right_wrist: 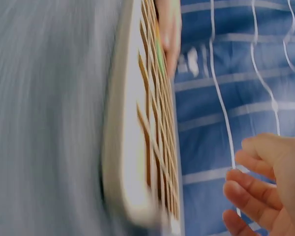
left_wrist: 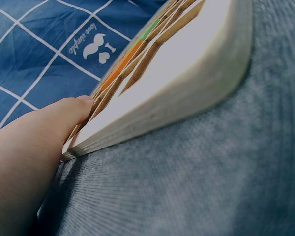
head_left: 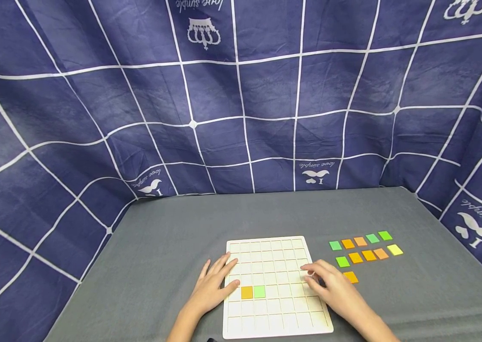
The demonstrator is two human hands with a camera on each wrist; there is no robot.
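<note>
A cream grid board (head_left: 279,319) lies flat on the grey cloth. Two square tiles sit side by side in one row toward its left: an orange tile (head_left: 247,292) and a light green tile (head_left: 259,291). My left hand (head_left: 213,287) rests with spread fingers on the board's left edge, its thumb beside the orange tile; the left wrist view shows the thumb (left_wrist: 64,115) touching the rim. Over the board's right edge hovers my right hand (head_left: 331,285), fingers loosely bent. In the right wrist view I see nothing between those fingers (right_wrist: 255,189).
Right of the board, loose square tiles lie in two rows, among them a bright green tile (head_left: 385,235) and a yellow tile (head_left: 394,250). A single orange tile (head_left: 351,277) lies nearer my right hand. A blue checked curtain (head_left: 266,95) hangs behind the grey cloth surface (head_left: 159,237).
</note>
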